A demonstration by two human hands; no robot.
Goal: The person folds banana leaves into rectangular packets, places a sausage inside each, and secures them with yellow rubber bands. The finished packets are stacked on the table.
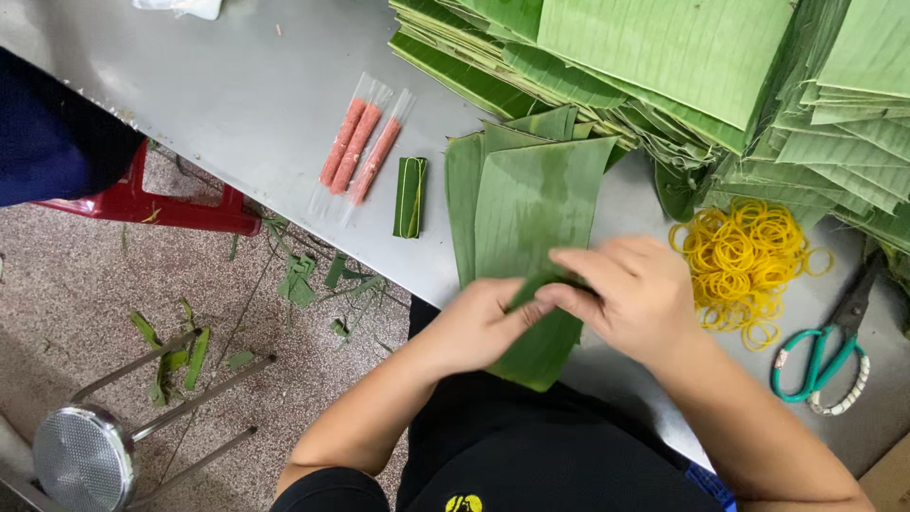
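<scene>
Here a long green banana-leaf strip [534,228], smooth and faintly ribbed, lies on the grey metal table [246,104], its long axis running from the person's body away toward the tall stack of cut green leaves [664,66]. Its near end is rolled up between both hands. The left hand [479,327] has its fingers closed on the roll from the left; the right hand [630,289] pinches it from above, fingers curled together. Just beyond the right fingers lies a heap of yellow rubber bands [744,261].
</scene>
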